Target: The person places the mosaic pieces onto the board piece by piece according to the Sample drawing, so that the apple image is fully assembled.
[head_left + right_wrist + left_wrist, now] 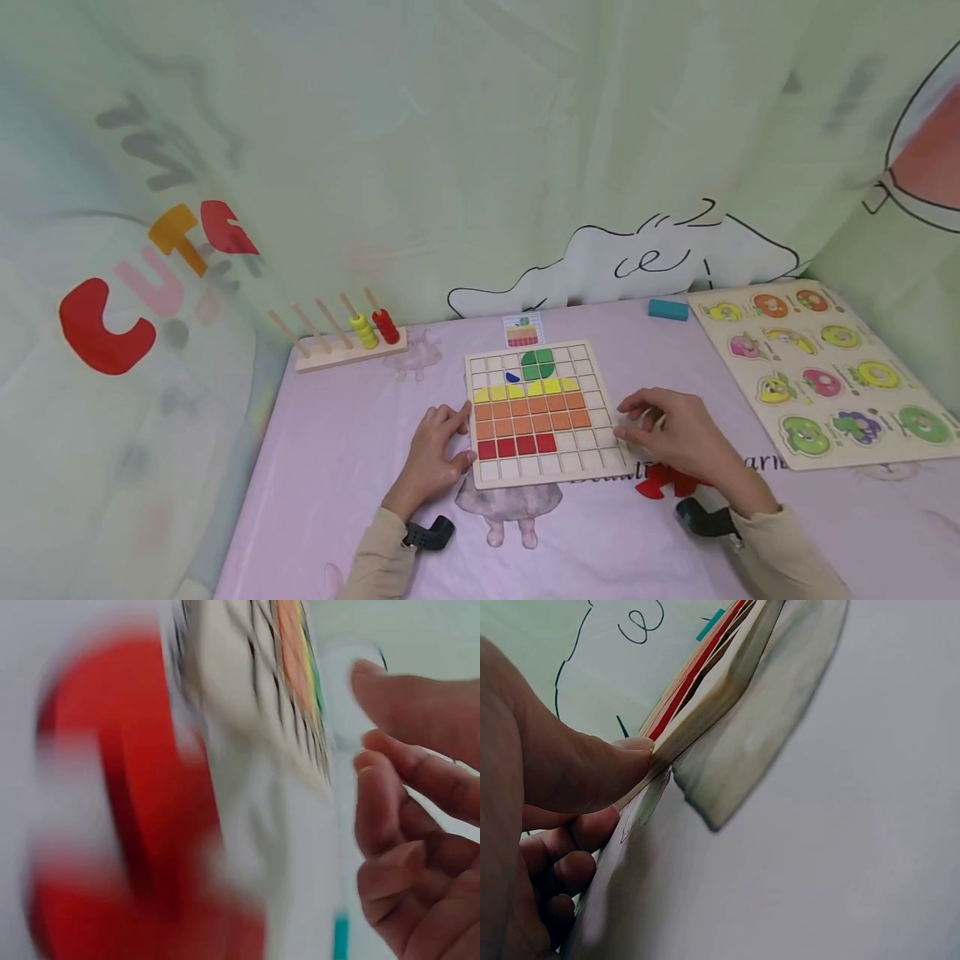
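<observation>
A wooden grid board lies on the pale pink cloth, partly filled with coloured tiles. Several red tiles form a row below orange rows, a yellow row, green pieces and a small blue piece. My left hand rests thumb and forefinger against the board's left edge, its other fingers bent loosely in the left wrist view. My right hand hovers by the right edge, thumb and forefinger apart with nothing visible between them. Beneath it lie loose red pieces, blurred in the right wrist view.
Behind the board lies a small picture card with a similar pattern. A bead counting rack stands at the back left. To the right are a teal block and a fruit puzzle board. Fabric walls enclose the table's back and sides.
</observation>
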